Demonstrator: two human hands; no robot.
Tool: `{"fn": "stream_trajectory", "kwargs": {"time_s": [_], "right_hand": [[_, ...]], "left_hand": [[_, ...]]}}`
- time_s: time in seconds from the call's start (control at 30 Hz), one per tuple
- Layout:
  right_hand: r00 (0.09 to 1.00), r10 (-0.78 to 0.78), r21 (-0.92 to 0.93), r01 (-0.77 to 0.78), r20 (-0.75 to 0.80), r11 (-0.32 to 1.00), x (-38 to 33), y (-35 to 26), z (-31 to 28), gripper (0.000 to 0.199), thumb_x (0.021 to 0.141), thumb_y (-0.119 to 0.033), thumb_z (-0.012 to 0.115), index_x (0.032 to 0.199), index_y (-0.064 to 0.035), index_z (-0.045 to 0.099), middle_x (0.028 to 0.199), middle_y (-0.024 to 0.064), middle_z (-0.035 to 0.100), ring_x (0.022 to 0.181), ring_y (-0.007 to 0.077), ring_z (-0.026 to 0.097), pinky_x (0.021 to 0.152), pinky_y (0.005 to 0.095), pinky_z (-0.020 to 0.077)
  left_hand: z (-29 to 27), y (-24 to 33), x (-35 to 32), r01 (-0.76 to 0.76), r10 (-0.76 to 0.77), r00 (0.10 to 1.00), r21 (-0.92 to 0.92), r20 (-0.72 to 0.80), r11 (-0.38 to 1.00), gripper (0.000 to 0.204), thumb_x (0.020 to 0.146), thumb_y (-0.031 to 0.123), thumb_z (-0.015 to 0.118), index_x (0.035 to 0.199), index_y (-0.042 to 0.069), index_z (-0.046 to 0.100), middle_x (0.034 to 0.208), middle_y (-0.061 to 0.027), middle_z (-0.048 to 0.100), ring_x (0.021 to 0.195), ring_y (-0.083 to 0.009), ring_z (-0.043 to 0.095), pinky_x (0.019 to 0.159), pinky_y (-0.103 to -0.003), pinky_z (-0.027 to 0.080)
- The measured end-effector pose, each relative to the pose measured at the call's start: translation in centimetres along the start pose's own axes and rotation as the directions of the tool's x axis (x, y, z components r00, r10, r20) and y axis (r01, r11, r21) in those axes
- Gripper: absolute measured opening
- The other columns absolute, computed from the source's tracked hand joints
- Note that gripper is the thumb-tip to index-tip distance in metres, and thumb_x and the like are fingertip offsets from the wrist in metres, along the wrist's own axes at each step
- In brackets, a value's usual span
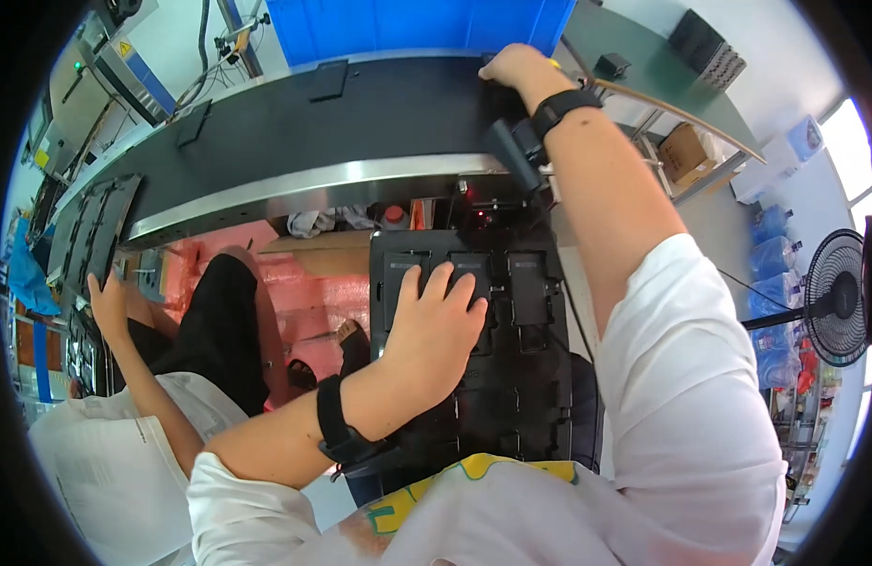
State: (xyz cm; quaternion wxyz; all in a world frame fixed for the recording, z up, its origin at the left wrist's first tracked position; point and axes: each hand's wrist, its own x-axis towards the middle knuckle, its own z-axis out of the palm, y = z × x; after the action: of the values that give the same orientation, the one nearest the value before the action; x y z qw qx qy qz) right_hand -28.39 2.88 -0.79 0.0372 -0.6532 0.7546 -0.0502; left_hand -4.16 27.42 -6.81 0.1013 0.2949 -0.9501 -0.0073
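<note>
The left hand [434, 325] lies flat, fingers spread, on the black tray [473, 349]. Beyond the tray, the right hand [513, 68] seemingly grips a dark part on the conveyor belt [360, 123]; overreaching could tip the tray.

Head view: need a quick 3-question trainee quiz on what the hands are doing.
1. True or false: the left hand rests on the black tray.
2. Where does the right hand reach? A) the standing fan B) the far edge of the dark conveyor belt C) the cardboard box
3. Fill in: both wrists wear a black ____.

Key: 1 true; 2 B; 3 band (strap).
</note>
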Motion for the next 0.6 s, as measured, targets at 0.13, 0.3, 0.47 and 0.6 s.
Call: {"fn": "stream_trajectory", "kwargs": {"time_s": [0.13, 0.3, 0.47, 0.6], "right_hand": [[0.987, 0.154, 0.458, -0.115, -0.048, 0.881, -1.9, 4.8, -0.6, 0.036, 0.076, -0.037, 0.071, 0.078, -0.0016, 0.063, 0.07, 0.0088, 0.059, 0.062, 0.0192, 0.055, 0.057, 0.0317, 0.0426], [0.998, 0.049, 0.725, -0.002, -0.044, 0.689, -14.7, 2.1, -2.1, 0.046, 0.071, -0.041, 0.076, 0.056, -0.0115, 0.044, 0.053, -0.0027, 0.042, 0.045, 0.0074, 0.038, 0.042, 0.0239, 0.0259], [0.937, 0.026, 0.64, -0.258, 0.349, 0.724, -27.1, 1.2, -1.7, 0.04, 0.08, -0.034, 0.071, 0.062, -0.0044, 0.051, 0.054, -0.0028, 0.043, 0.051, 0.0062, 0.042, 0.048, 0.0239, 0.0371], [0.822, 0.061, 0.745, -0.542, 0.566, 0.389, -33.6, 2.3, 1.2, 0.035, 0.089, -0.028, 0.06, 0.068, -0.0001, 0.055, 0.061, -0.0002, 0.051, 0.058, 0.0084, 0.047, 0.055, 0.0251, 0.0401]], "left_hand": [[-3.4, -4.7, 6.1, -0.114, 0.083, 0.989, -0.266, -0.123, 0.957, 0.017, 0.075, 0.017, 0.067, 0.086, 0.005, 0.065, 0.09, -0.0133, 0.062, 0.088, -0.0314, 0.059, 0.077, -0.04, 0.047], [-2.5, -19.5, 16.5, 0.051, -0.057, 0.876, -0.025, -0.48, 0.998, 0.042, 0.087, 0.034, 0.057, 0.119, 0.007, 0.056, 0.125, -0.0162, 0.052, 0.12, -0.031, 0.046, 0.1, -0.037, 0.036], [1.4, -29.7, 19.8, 0.011, -0.026, 0.996, -0.177, -0.082, 0.984, 0.073, 0.083, 0.054, 0.058, 0.136, 0.006, 0.044, 0.139, -0.0197, 0.041, 0.132, -0.035, 0.035, 0.109, -0.036, 0.028], [-4.8, -18.4, 19.6, 0.138, -0.118, 0.955, -0.053, 0.27, 0.989, 0.078, 0.082, 0.053, 0.059, 0.138, 0.003, 0.039, 0.14, -0.024, 0.035, 0.132, -0.0354, 0.031, 0.109, -0.04, 0.026]]}}
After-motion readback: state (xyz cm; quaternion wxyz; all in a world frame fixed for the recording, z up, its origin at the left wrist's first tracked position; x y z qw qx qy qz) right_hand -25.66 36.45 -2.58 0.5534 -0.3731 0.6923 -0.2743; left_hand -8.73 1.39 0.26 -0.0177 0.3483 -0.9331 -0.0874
